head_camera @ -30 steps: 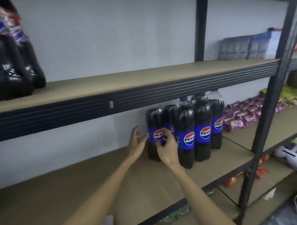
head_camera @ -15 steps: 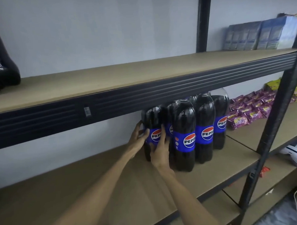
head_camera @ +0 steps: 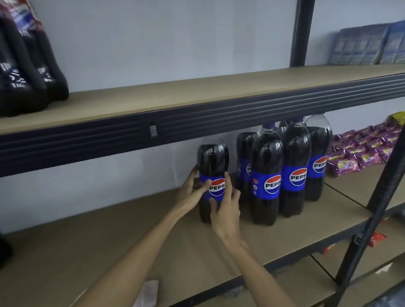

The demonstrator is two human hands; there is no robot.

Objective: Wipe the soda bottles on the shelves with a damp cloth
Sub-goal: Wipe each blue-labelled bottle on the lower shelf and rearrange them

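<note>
Dark cola bottle (head_camera: 212,163), upright on the shelf (head_camera: 103,241) just beside the other bottles (head_camera: 267,164), is gripped at its label by the left hand (head_camera: 192,193) and right hand (head_camera: 225,209), which should draw it out level.

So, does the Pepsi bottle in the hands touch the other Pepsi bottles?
No, bare wall shows between the held Pepsi bottle and the other Pepsi bottles beside it.

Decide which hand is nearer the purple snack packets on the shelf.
Right. The right hand holds the separated Pepsi bottle on the side facing the purple snack packets; the left hand grips the bottle's opposite side, farther from them.
</note>
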